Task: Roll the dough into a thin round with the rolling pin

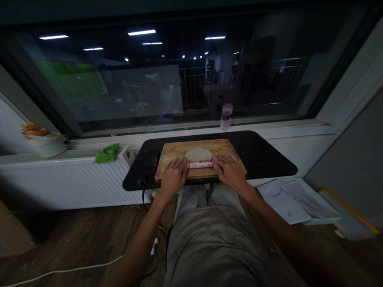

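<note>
Both hands are on the rolling pin (199, 164), one per end: left hand (174, 175) over the left end, right hand (229, 170) over the right. Backs of the hands face up, fingers point forward across the ends; can't tell whether they wrap around the pin or just press on it from above. Pin's middle section is exposed between the hands, red and white label, print too small to read. It lies crosswise at the near side of a flat, pale round of dough (198, 154); the far part of the round shows beyond the pin, can't tell how much sits under it. Dough is on the wooden board (174, 149), board on a black desk (263, 152) with rounded corners. Left of the board on the desk: dark object (150, 162), too dim to identify. Behind the desk, a clear bottle (226, 116) with a pinkish cap stands upright on the white sill (281, 130), against a dark window. To the left, green cloth (107, 153) on top of the white radiator (83, 182), with a white pot (50, 146) holding something orange farther left. Floor, right side: shallow white box (321, 205) with papers. Floor, left: white cable (82, 268).
</note>
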A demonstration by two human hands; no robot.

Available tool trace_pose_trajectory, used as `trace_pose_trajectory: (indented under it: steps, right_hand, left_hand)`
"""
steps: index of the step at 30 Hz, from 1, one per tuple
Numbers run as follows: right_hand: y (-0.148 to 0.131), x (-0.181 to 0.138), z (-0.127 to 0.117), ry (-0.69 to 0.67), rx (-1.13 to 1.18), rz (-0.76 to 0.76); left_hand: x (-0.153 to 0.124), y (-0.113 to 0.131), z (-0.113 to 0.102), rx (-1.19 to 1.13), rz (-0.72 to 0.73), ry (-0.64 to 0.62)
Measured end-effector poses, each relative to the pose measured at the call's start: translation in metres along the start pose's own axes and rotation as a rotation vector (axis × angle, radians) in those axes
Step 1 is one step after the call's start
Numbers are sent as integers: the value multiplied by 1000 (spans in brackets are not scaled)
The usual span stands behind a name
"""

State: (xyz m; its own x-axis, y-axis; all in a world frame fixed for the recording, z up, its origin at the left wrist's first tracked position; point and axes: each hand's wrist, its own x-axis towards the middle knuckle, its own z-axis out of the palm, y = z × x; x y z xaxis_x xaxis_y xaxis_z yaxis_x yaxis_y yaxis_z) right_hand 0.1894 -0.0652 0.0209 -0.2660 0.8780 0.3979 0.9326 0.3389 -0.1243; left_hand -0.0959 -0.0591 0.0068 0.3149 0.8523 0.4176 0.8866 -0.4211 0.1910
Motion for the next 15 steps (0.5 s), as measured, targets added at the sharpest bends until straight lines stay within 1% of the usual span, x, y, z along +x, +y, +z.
trace_pose_trajectory:
  steps: [3, 6, 11, 15]
  right_hand:
    - [3, 8, 1, -18, 1, -5]
    - [8, 22, 1, -58, -7, -29]
    - [14, 56, 2, -133, -78, -41]
    - [21, 87, 9, -173, -139, -36]
  left_hand:
    - [8, -5, 4, -20, -9, -16]
    - [23, -11, 8, -33, -27, -23]
    - [55, -19, 13, 41, -34, -68]
    - [83, -25, 16, 98, -77, -130]
